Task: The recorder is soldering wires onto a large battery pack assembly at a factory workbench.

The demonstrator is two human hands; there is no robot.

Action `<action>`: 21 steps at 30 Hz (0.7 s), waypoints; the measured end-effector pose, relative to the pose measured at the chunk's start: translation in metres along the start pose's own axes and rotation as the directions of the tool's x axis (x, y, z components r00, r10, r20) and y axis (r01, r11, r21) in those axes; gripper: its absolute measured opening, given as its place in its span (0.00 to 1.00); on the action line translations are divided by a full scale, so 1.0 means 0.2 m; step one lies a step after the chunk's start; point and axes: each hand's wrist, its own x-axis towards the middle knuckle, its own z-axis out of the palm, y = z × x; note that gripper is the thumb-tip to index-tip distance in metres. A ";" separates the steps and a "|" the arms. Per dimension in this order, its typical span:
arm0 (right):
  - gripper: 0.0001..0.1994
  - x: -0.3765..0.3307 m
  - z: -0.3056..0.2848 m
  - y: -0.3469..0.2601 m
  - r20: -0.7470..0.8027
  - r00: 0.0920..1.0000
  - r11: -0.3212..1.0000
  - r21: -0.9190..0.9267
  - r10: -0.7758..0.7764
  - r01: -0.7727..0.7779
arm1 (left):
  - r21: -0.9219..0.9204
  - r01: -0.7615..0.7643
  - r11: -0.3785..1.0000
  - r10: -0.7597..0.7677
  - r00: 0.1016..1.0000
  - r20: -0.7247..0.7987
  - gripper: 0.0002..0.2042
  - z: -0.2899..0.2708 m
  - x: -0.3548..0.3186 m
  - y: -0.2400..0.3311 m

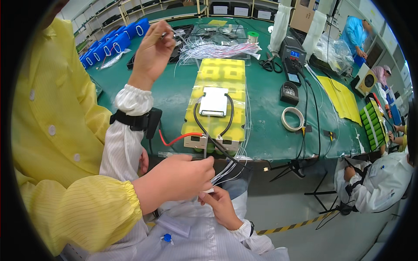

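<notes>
Seemingly mid wire-routing, my left hand [152, 48] pinches a wire [171, 35] at eleven o'clock of the pack [217, 87], my right hand [221, 205] clasps the connector [209, 190] at six; next I'd need a gentle, untangled pull.

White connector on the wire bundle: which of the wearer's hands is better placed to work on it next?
Probably the right hand: its fingertips pinch the white connector just below the edge of the table. The left hand is raised far off, pinching thin wires.
</notes>
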 end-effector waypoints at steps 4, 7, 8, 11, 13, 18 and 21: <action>0.09 -0.02 -0.02 0.00 -0.010 1.000 1.000 0.011 -0.011 0.011 | -0.072 -0.132 0.989 0.139 0.986 0.095 0.05 -0.03 -0.05 0.23; 0.09 -0.03 0.00 0.02 0.012 1.000 1.000 0.001 -0.009 0.009 | -0.338 -0.277 0.899 0.379 0.880 0.286 0.04 -0.05 -0.22 0.58; 0.09 -0.02 0.00 0.03 0.020 1.000 1.000 -0.002 -0.020 0.020 | -0.422 -0.288 0.859 0.442 0.835 0.329 0.04 -0.04 -0.28 0.67; 0.09 -0.03 0.00 0.03 0.014 1.000 1.000 0.016 -0.005 0.005 | -0.506 -0.293 0.811 0.505 0.786 0.355 0.03 0.01 -0.36 0.75; 0.09 -0.03 0.00 0.03 0.017 1.000 1.000 0.022 0.005 -0.006 | -0.490 -0.219 0.844 0.423 0.833 0.356 0.04 0.01 -0.42 0.78; 0.09 -0.01 0.00 0.04 0.028 1.000 0.999 0.033 0.005 -0.006 | -0.545 -0.094 0.833 0.351 0.852 0.388 0.05 0.02 -0.51 0.81; 0.09 -0.02 -0.01 0.03 0.032 0.999 1.000 0.020 0.008 -0.008 | -0.450 -0.229 0.863 0.396 0.861 0.319 0.06 0.07 -0.58 0.83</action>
